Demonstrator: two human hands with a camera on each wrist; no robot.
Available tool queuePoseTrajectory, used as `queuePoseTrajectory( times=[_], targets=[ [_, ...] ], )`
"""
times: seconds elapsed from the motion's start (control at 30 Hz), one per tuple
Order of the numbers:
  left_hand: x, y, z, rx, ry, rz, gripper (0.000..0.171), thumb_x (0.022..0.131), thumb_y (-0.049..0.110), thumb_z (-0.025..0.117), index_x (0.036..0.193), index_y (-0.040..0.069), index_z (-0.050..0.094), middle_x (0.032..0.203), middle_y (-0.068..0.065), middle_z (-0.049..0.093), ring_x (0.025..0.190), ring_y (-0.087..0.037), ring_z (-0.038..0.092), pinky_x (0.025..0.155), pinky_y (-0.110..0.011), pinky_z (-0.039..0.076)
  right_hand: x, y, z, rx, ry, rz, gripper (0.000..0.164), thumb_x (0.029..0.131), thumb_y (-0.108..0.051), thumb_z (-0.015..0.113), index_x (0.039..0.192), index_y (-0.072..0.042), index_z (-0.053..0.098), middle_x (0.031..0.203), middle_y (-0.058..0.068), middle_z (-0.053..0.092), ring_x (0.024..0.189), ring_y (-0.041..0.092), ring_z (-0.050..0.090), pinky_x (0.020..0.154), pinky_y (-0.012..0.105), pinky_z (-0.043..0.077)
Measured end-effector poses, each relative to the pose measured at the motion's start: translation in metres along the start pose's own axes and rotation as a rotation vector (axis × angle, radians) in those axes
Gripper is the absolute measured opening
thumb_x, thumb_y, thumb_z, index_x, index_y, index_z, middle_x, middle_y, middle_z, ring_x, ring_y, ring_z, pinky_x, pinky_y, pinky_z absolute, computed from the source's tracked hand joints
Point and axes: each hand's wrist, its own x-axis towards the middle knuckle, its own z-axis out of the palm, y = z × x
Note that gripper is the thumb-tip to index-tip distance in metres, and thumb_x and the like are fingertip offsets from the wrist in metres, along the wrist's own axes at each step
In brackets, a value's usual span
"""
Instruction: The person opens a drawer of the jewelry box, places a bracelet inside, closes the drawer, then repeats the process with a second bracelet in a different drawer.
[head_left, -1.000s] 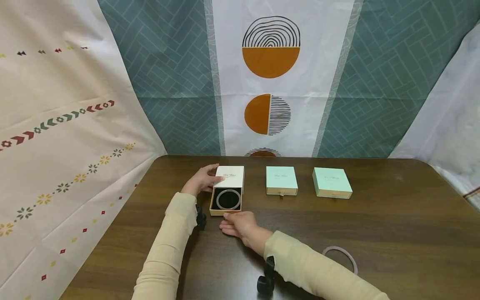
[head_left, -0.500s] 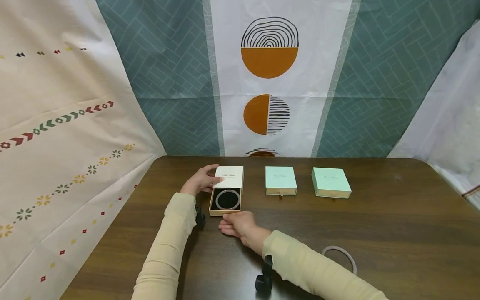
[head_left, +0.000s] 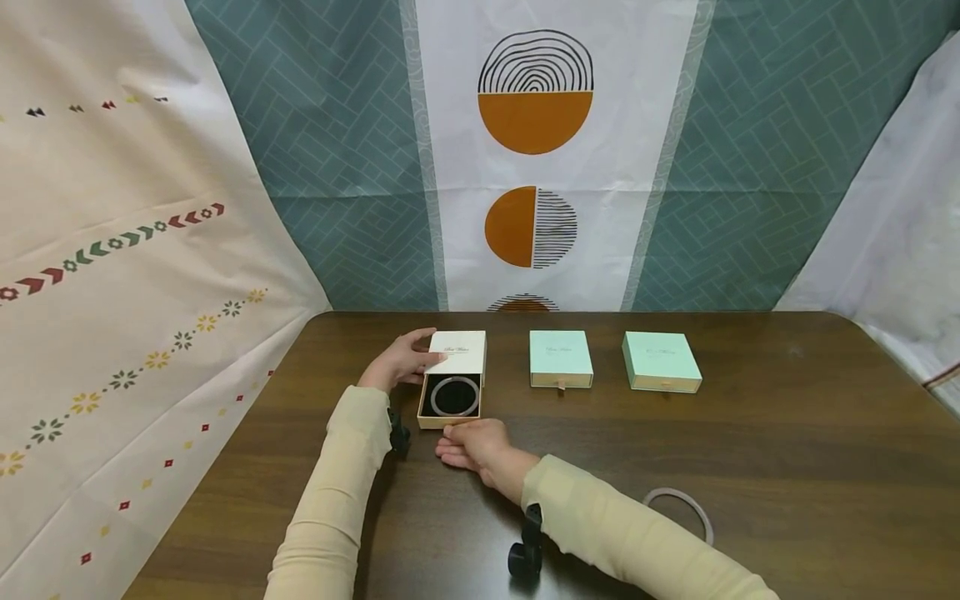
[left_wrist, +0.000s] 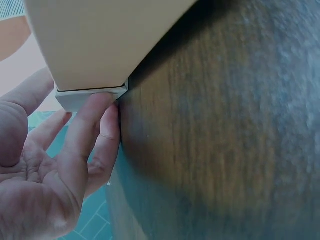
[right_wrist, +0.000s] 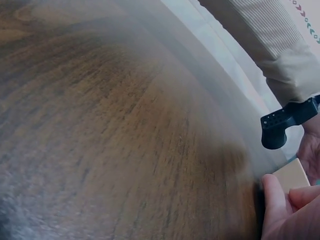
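Note:
A white box (head_left: 457, 354) lies at the back left of the table, its drawer (head_left: 448, 423) pulled out toward me. Inside, a round bangle (head_left: 454, 414) rests on black padding. My left hand (head_left: 402, 360) grips the white sleeve from its left side, thumb on top; in the left wrist view its fingers (left_wrist: 82, 125) lie along the sleeve's side. At the drawer's front edge is my right hand (head_left: 480, 450), its thumb tip right at the edge and other fingers below. Seen from the right wrist, thumb and finger meet the drawer's pale front (right_wrist: 292, 176); any pull tab is hidden.
Two mint-green boxes, one in the middle (head_left: 561, 358) and one farther right (head_left: 662, 361), stand closed in line with the white one. A second bangle (head_left: 686, 502) lies on the table (head_left: 810, 467), partly covered by my right sleeve. Patterned cloths hang behind and to the sides.
The whole head view has shifted slightly. Both hands, the box and its pulled-out drawer keep the same places relative to one another.

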Motion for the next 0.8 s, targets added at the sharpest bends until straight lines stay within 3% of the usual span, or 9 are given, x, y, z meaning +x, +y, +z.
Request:
queuePoseTrajectory(
  times=[0.2,0.47,0.8],
  targets=[
    [0.000,-0.001,-0.001,0.000,-0.005,-0.010,0.070,0.094,0.020,0.061,0.153,0.019,0.022,0.145,-0.024,0.034,0.109,-0.031,0.056,0.091,-0.045,0.052,0.003,-0.001,0.002,-0.004,-0.007,-0.002,0.024,0.094,0.002,0.054,0.112,0.017,0.058,0.097,0.029,0.068,0.074,0.019,0.070,0.071,0.031,0.059],
    [-0.001,0.001,-0.001,0.004,0.003,-0.009,0.071,0.094,0.020,0.062,0.153,0.018,0.023,0.143,-0.023,0.038,0.104,-0.029,0.059,0.089,-0.044,0.053,0.010,-0.004,0.003,-0.007,0.000,0.011,0.024,0.094,0.001,0.054,0.112,0.016,0.059,0.095,0.026,0.069,0.073,0.018,0.069,0.072,0.031,0.059],
    [0.000,0.004,0.000,0.005,0.016,-0.012,0.071,0.093,0.019,0.063,0.152,0.017,0.024,0.140,-0.023,0.041,0.102,-0.029,0.062,0.089,-0.045,0.054,0.010,-0.005,0.004,-0.005,0.001,0.007,0.025,0.094,0.002,0.054,0.114,0.017,0.058,0.102,0.031,0.066,0.075,0.020,0.070,0.073,0.032,0.059]
  ],
)
